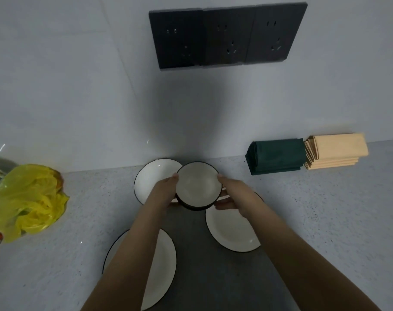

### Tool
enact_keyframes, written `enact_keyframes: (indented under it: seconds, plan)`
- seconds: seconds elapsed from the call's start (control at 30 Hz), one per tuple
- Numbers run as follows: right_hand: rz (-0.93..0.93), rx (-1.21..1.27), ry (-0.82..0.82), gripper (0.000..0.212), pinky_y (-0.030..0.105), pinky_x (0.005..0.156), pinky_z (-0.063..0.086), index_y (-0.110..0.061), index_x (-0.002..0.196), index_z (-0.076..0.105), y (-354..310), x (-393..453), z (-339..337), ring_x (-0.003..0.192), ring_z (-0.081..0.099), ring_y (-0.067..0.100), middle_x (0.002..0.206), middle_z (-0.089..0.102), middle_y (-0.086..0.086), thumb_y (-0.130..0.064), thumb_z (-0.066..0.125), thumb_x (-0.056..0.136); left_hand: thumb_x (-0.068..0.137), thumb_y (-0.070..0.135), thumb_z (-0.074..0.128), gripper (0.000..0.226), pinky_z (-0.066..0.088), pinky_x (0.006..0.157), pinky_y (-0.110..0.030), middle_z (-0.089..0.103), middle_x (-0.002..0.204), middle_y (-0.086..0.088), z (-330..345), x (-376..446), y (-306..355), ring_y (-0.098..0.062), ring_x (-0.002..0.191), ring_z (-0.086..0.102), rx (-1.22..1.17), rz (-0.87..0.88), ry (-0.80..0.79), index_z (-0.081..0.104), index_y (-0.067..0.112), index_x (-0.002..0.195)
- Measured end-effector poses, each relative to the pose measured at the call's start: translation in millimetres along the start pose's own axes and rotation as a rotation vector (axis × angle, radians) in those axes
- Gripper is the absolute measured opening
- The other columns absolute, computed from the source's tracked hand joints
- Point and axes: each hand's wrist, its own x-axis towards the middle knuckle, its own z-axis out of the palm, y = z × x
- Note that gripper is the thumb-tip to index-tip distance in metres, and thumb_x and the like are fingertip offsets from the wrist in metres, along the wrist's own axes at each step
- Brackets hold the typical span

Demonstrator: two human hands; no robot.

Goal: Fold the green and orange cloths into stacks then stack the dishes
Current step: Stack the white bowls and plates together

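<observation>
A white bowl [197, 186] with a dark outside is held above the counter between my left hand [164, 191] and my right hand [232, 196], one on each side. It looks like a stack of bowls, though I cannot tell how many. Three white plates with black rims lie on the counter: one behind the bowl near the wall [150, 178], one at the front left [164, 265] partly under my left forearm, one at the right [229, 232] partly under my right hand. A folded green cloth stack [276, 156] and a folded orange cloth stack [337, 151] sit side by side against the wall at the right.
A yellow plastic bag [27, 200] lies at the left of the grey speckled counter [325, 209], with shiny wrapping beside it at the edge. Three dark wall sockets [227, 34] are on the white wall above.
</observation>
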Motion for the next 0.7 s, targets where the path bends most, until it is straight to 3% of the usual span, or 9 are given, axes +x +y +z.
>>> enact_keyframes:
  seconds: [0.07, 0.17, 0.3, 0.37, 0.47, 0.57, 0.7]
  plan:
    - [-0.016, 0.02, 0.03, 0.045, 0.037, 0.073, 0.058, -0.007, 0.114, 0.059, -15.6, 10.4, -14.0, 0.083, 0.064, 0.032, 0.101, 0.062, 0.018, -0.046, 0.053, 0.092, 0.1, 0.036, 0.044, 0.027, 0.054, 0.079, -0.038, 0.057, 0.086, -0.002, 17.8, 10.8, 19.8, -0.017, 0.075, 0.055, -0.025, 0.014, -0.019, 0.058, 0.014, 0.091]
    - [-0.014, 0.066, 0.115, 0.047, 0.039, 0.072, 0.058, -0.002, 0.111, 0.06, -37.3, 29.8, -35.2, 0.086, 0.066, 0.032, 0.09, 0.066, 0.019, -0.045, 0.056, 0.091, 0.099, 0.036, 0.044, 0.031, 0.052, 0.068, -0.034, 0.056, 0.094, -0.007, 51.3, 33.3, 42.9, -0.019, 0.075, 0.054, -0.039, 0.018, -0.057, 0.054, 0.01, 0.114]
    - [0.05, 0.189, 0.17, 0.048, 0.051, 0.079, 0.056, -0.003, 0.119, 0.054, -46.5, 53.6, -50.7, 0.094, 0.064, 0.036, 0.1, 0.063, 0.02, -0.043, 0.056, 0.092, 0.099, 0.034, 0.046, 0.038, 0.05, 0.082, -0.041, 0.054, 0.108, -0.012, 87.3, 62.8, 50.2, -0.029, 0.094, 0.054, -0.056, -0.042, -0.109, 0.051, 0.007, 0.126]
    - [0.065, 0.182, 0.205, 0.048, 0.047, 0.079, 0.055, -0.003, 0.121, 0.051, -47.6, 65.0, -58.4, 0.093, 0.061, 0.034, 0.097, 0.06, 0.017, -0.043, 0.049, 0.095, 0.099, 0.033, 0.046, 0.033, 0.049, 0.087, -0.042, 0.054, 0.108, -0.012, 103.0, 77.0, 51.1, -0.029, 0.096, 0.053, -0.051, -0.05, -0.117, 0.052, 0.009, 0.122]
    - [0.066, 0.109, 0.269, 0.056, 0.04, 0.095, 0.047, 0.0, 0.133, 0.046, -50.5, 78.4, -67.3, 0.112, 0.055, 0.033, 0.122, 0.056, 0.018, -0.044, 0.04, 0.098, 0.099, 0.032, 0.045, 0.022, 0.048, 0.082, -0.038, 0.054, 0.107, -0.012, 119.0, 88.1, 54.6, -0.028, 0.095, 0.052, -0.026, -0.034, -0.113, 0.05, 0.013, 0.109]
    - [0.067, 0.039, 0.328, 0.056, 0.029, 0.089, 0.039, 0.0, 0.139, 0.04, -54.0, 85.4, -75.4, 0.123, 0.047, 0.031, 0.136, 0.047, 0.017, -0.041, 0.031, 0.102, 0.1, 0.033, 0.044, 0.019, 0.047, 0.076, -0.036, 0.054, 0.105, -0.011, 132.2, 92.9, 57.6, -0.028, 0.095, 0.052, -0.016, -0.025, -0.121, 0.048, 0.015, 0.107]
    - [0.046, 0.016, 0.355, 0.055, 0.043, 0.102, 0.042, 0.002, 0.134, 0.045, -50.6, 82.8, -71.7, 0.117, 0.052, 0.034, 0.128, 0.053, 0.019, -0.04, 0.033, 0.1, 0.1, 0.035, 0.04, 0.023, 0.048, 0.084, -0.038, 0.054, 0.093, -0.009, 140.8, 93.8, 57.8, -0.028, 0.094, 0.053, 0.023, -0.024, -0.104, 0.049, 0.014, 0.1]
